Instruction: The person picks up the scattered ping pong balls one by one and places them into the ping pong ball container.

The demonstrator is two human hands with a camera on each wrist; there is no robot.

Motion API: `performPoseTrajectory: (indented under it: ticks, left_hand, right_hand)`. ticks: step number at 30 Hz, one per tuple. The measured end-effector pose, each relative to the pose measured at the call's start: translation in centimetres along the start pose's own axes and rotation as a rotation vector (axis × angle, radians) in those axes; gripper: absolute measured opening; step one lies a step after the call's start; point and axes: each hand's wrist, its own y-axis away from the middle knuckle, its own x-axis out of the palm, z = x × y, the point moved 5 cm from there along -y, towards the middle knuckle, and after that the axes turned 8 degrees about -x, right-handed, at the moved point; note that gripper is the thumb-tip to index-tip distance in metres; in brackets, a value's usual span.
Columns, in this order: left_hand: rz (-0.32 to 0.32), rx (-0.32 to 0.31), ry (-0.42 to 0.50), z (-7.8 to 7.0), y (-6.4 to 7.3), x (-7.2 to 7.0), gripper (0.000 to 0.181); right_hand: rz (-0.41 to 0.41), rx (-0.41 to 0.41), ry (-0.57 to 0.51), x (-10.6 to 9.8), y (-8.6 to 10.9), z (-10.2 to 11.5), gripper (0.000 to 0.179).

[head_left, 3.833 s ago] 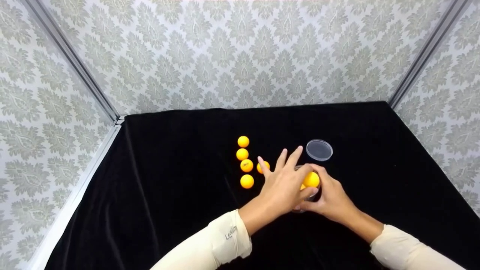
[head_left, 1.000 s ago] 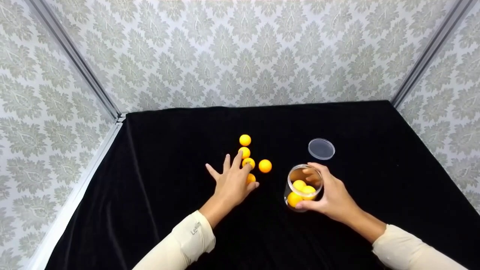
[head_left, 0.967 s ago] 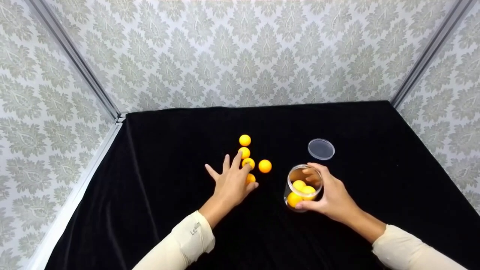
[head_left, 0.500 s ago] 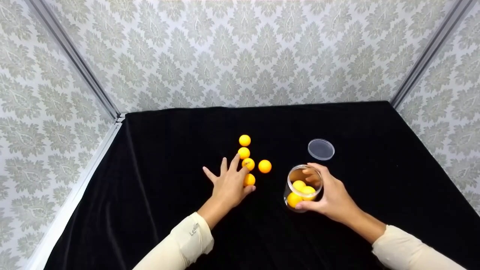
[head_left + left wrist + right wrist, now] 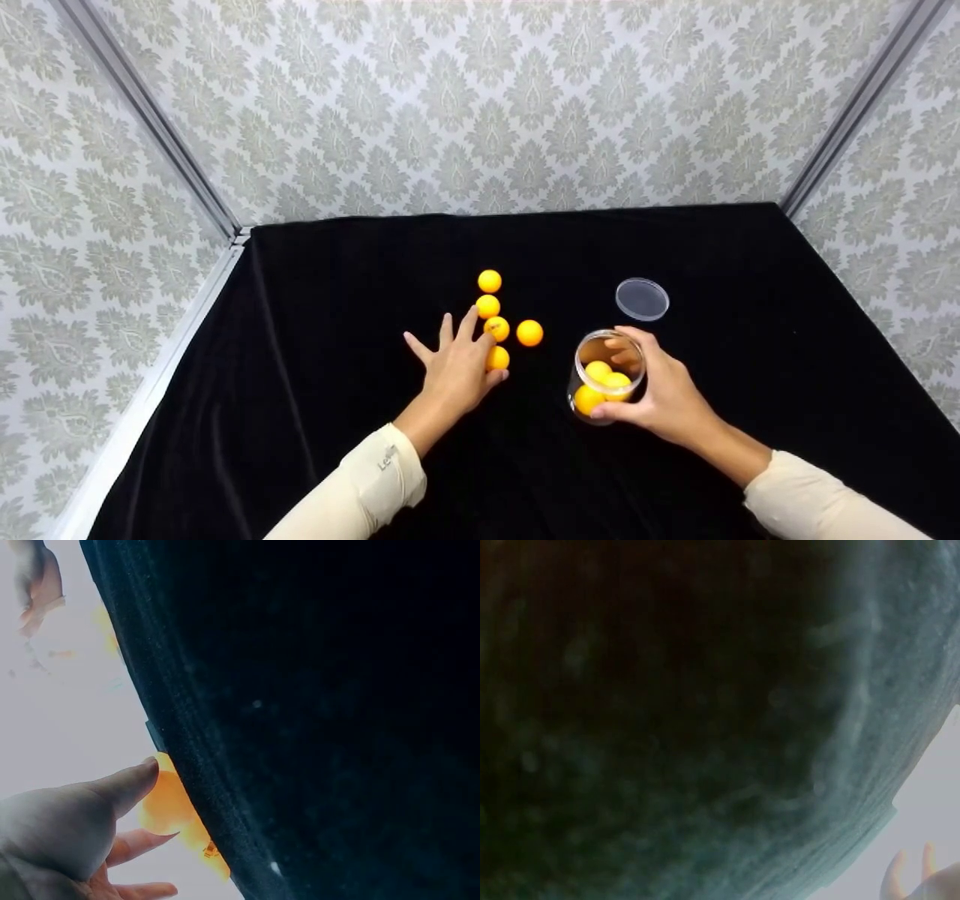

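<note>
My left hand (image 5: pixel 456 373) has its thumb and index finger about the nearest orange ping-pong ball (image 5: pixel 498 358), pinching it at the table; the other fingers are spread. In the left wrist view the thumb (image 5: pixel 135 787) touches that ball (image 5: pixel 166 804), with a finger on its other side. My right hand (image 5: pixel 667 386) grips a clear open jar (image 5: pixel 574 401) from its right side. The jar tilts slightly, and three orange balls (image 5: pixel 589 400) show inside. In the right wrist view only a blurred bit of the hand (image 5: pixel 939 886) shows at the corner.
Beyond the pinched ball, more balls (image 5: pixel 490 281) stand in a rough line, one of them printed (image 5: pixel 496 328). A single ball (image 5: pixel 529 333) lies to their right. A clear round lid (image 5: pixel 643 299) lies behind the jar. Black cloth (image 5: pixel 360 285) covers the table; patterned walls (image 5: pixel 487 112) surround it.
My left hand has left the jar's mouth for the row of balls. Over the last second it shifts slightly left, the near ball moving with it. My right hand keeps holding the jar.
</note>
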Motion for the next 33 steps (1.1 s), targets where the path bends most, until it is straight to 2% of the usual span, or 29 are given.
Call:
performPoseTrajectory:
  ticks: [9, 13, 23, 28, 33]
  left_hand:
    - [-0.004, -0.005, -0.011, -0.7, -0.1, -0.7, 0.049]
    - [-0.022, 0.006, 0.016, -1.2, -0.2, -1.3, 0.044]
    - [-0.036, 0.022, 0.076, -3.0, -0.4, -3.4, 0.037]
    - [-0.048, 0.045, 0.073, -4.1, -0.4, -4.2, 0.036]
    - [-0.066, 0.068, 0.071, -5.3, -0.3, -5.1, 0.035]
  right_hand:
    - [-0.001, -0.011, -0.015, -0.1, 0.0, 0.1, 0.111]
    - [-0.006, -0.015, -0.018, -0.1, 0.0, 0.2, 0.111]
    - [-0.009, -0.021, -0.011, -0.1, -0.1, 0.2, 0.111]
    - [-0.010, -0.040, -0.039, 0.0, -0.1, 0.2, 0.110]
    - [-0.009, -0.036, -0.021, -0.1, -0.1, 0.2, 0.111]
